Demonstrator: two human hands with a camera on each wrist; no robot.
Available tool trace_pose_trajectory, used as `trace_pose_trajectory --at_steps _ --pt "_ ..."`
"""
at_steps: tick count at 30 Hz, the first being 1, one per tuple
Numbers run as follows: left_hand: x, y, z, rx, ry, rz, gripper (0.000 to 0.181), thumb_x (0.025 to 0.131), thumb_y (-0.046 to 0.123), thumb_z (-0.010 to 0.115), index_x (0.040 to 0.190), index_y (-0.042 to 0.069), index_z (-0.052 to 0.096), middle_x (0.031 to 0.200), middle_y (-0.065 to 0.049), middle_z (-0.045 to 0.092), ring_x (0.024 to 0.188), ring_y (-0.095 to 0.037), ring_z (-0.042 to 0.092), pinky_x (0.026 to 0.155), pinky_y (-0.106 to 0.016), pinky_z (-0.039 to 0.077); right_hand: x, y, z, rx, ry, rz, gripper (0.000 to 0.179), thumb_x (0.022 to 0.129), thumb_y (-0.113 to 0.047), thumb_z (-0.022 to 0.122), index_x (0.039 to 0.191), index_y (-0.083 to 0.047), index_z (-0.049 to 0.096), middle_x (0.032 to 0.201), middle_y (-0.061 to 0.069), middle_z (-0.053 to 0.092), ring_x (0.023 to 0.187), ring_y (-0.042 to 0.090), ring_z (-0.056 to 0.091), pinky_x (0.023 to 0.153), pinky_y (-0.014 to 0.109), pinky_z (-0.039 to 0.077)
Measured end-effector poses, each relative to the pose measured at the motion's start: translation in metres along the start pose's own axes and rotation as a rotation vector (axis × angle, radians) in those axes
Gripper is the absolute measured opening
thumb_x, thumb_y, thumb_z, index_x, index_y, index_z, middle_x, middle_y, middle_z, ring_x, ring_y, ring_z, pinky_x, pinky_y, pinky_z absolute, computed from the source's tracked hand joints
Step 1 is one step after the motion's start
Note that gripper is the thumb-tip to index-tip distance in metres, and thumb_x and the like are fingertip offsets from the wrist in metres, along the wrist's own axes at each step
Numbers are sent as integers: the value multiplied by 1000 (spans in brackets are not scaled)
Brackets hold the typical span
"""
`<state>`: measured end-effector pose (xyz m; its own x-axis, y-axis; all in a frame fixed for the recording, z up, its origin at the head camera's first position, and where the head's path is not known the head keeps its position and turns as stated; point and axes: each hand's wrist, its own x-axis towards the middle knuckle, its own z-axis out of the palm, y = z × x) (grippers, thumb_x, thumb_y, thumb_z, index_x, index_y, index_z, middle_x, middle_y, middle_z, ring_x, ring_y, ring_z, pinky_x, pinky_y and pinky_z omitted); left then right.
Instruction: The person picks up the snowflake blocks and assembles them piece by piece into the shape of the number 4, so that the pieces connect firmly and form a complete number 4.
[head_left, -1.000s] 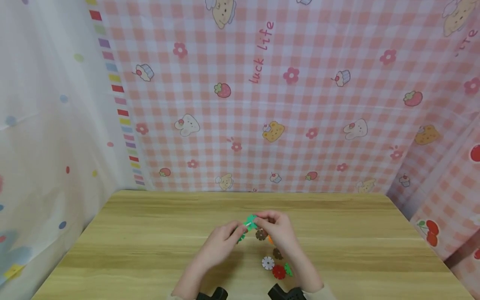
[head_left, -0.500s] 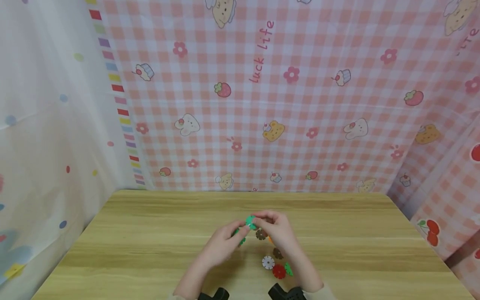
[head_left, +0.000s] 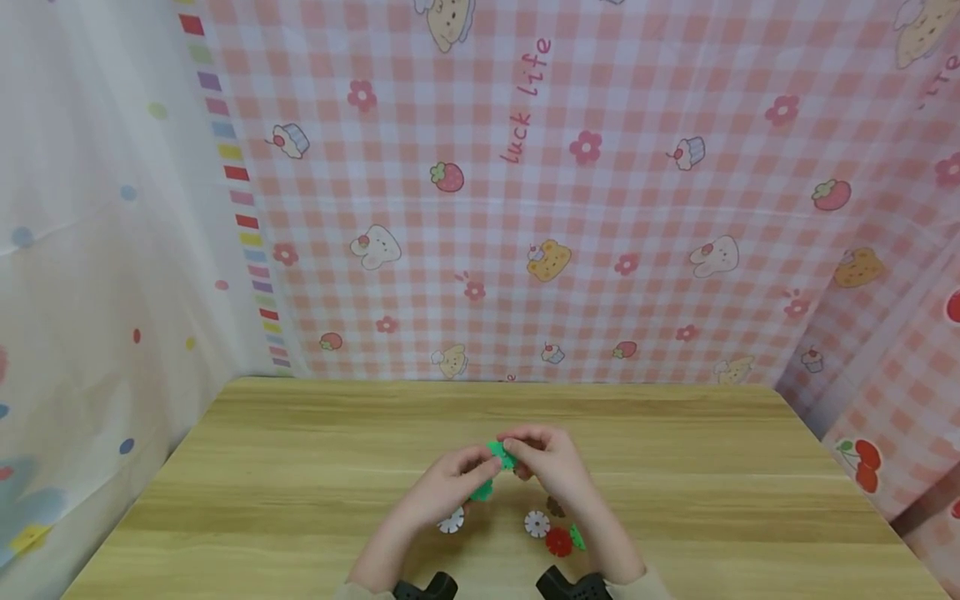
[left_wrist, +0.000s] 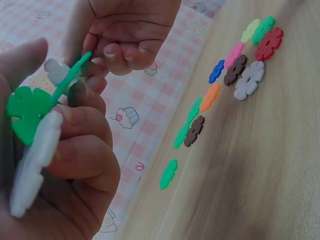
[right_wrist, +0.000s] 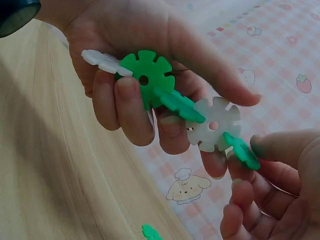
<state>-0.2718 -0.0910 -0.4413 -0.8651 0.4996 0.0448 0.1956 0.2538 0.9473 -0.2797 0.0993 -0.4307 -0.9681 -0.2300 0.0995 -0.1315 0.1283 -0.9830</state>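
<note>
A chain of green and white notched plastic discs, slotted edge to edge, hangs between my hands above the table. My left hand (head_left: 446, 487) grips it; in the right wrist view its fingers curl behind a white end disc (right_wrist: 100, 61) and a green disc (right_wrist: 159, 66). Farther along come another green disc (right_wrist: 177, 106) and a white disc (right_wrist: 204, 136). At the chain's other end, my right hand (right_wrist: 280, 185) pinches a green disc (right_wrist: 243, 152) by its outer edge, where it meets the white one. In the head view, fingers cover part of the chain.
Loose discs lie flat on the wooden table (head_left: 300, 467), among them a red disc (left_wrist: 269, 45), a white disc (left_wrist: 255, 74), an orange disc (left_wrist: 209, 97), a blue disc (left_wrist: 216, 71) and a brown disc (left_wrist: 194, 131). Behind the table hangs a checked cloth (head_left: 637, 208).
The held chain has turned, and a white disc now shows below my left hand. My right fingers have shifted slightly left and down, hiding a brown disc on the table. Both hands keep hold.
</note>
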Motion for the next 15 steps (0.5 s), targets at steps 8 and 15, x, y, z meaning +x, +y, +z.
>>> trace_pose_trajectory --at_steps 8,15 --pt "-3 -2 -8 -45 48 -10 34 101 34 51 114 4 62 72 0 52 56 -16 48 49 -24 44 4 9 -1 -8 100 40 27 100 -18 55 103 5 70 81 9 63 61 15 50 57 25 47" --pt "-9 -1 -20 -115 89 -23 43 101 36 52 125 1 57 76 -3 53 58 -15 50 50 -23 46 15 38 1 -287 150 -17 17 91 -12 66 101 0 73 92 14 67 61 21 55 50 25 45"
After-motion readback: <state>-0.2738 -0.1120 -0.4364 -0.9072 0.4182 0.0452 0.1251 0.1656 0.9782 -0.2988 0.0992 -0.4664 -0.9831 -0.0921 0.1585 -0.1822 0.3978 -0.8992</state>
